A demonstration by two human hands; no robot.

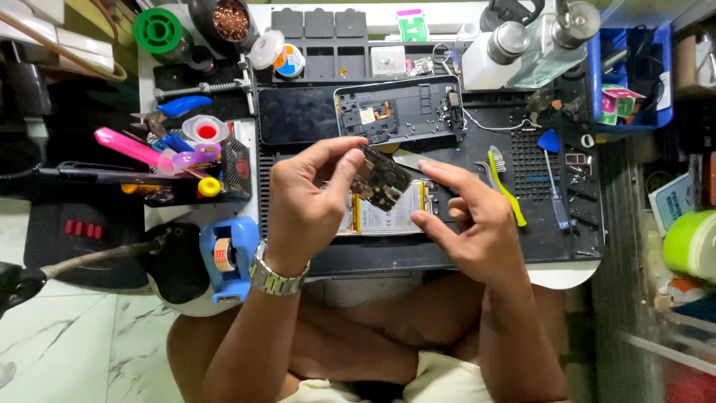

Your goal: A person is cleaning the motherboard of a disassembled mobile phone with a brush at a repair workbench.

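Note:
My left hand (309,198) pinches a small dark circuit board (382,179) between thumb and fingers, holding it tilted above an opened phone (388,216) with a white battery. My right hand (466,220) hovers just right of the board, fingers apart, index tip close to the board's edge and holding nothing. A dark phone frame (399,108) with a small orange flex part lies behind the hands on the black work mat (567,239). A metal watch sits on my left wrist.
A yellow-handled brush (507,190), tweezers and a blue screwdriver (553,186) lie right of the hands. Left: pink and blue tools, a blue tape dispenser (227,254), a green solder spool (158,30). Bottles (514,52) and a blue bin (634,75) stand at the back right.

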